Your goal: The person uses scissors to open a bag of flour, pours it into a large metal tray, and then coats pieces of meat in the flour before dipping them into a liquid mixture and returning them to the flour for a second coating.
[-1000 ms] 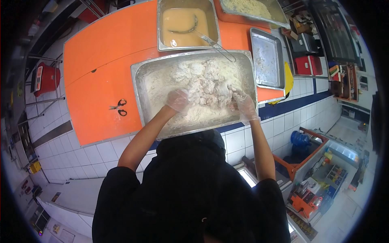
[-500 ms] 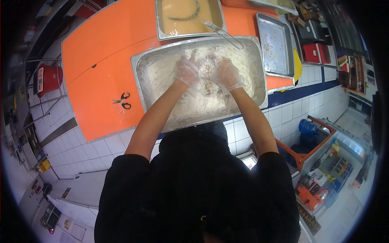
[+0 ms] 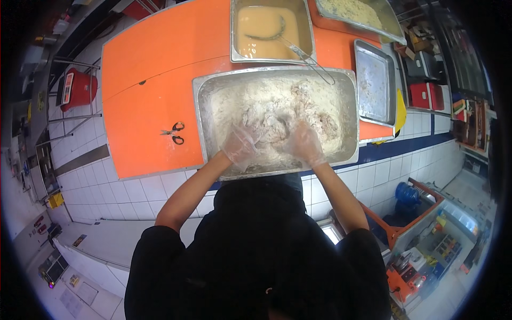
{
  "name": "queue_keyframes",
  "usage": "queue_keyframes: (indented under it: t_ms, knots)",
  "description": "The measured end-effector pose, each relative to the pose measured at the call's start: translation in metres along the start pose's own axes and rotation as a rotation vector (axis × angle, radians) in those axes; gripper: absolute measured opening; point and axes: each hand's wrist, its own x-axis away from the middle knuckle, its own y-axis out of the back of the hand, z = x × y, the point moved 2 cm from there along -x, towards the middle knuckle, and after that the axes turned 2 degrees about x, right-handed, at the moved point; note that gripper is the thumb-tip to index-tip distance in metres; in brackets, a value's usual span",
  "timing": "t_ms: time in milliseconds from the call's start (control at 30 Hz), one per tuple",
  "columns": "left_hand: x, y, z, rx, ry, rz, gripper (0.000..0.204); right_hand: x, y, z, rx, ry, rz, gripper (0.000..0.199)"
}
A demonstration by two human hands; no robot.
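Note:
A deep metal pan holds pale flour and several flour-coated pieces, lumpy, with pinkish-brown patches; their kind is hard to tell. Both my hands wear clear plastic gloves and work inside the pan near its front wall. My left hand lies at the left of the pieces, its fingers stretched toward them and touching the floury heap. Across from it, my right hand rests against the pieces from the right; its fingertips are blurred and partly hidden by the flour.
Behind the pan stands a metal tub of orange-tan liquid with a wire-handled strainer leaning over its rim. A shallow metal tray lies at right, a container of yellowish crumbs beyond it. Black-handled scissors lie on the orange table.
Both hands have drawn back from the pan's middle toward its near wall and lie slightly farther apart. More coated pieces show above the flour. The whole view has shifted a little.

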Motion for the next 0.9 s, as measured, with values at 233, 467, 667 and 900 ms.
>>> queue_keyframes:
  t_ms: [233,467,667,900]
  knots:
    - [-0.048,0.006,0.017,-0.187,0.181,-0.041,0.086,-0.095,-0.024,0.011,0.057,-0.222,0.141,0.032]
    - [-0.043,-0.007,0.048,-0.035,0.309,-0.147,0.075,-0.079,0.008,-0.006,-0.026,-0.02,-0.016,0.029]
    - [0.012,0.032,0.015,0.327,0.371,-0.255,0.078,-0.006,-0.025,-0.052,0.127,0.031,-0.265,0.045]
    - [-0.016,0.019,0.011,0.061,0.499,-0.185,0.073,-0.052,-0.006,-0.09,-0.023,-0.098,-0.43,0.054]
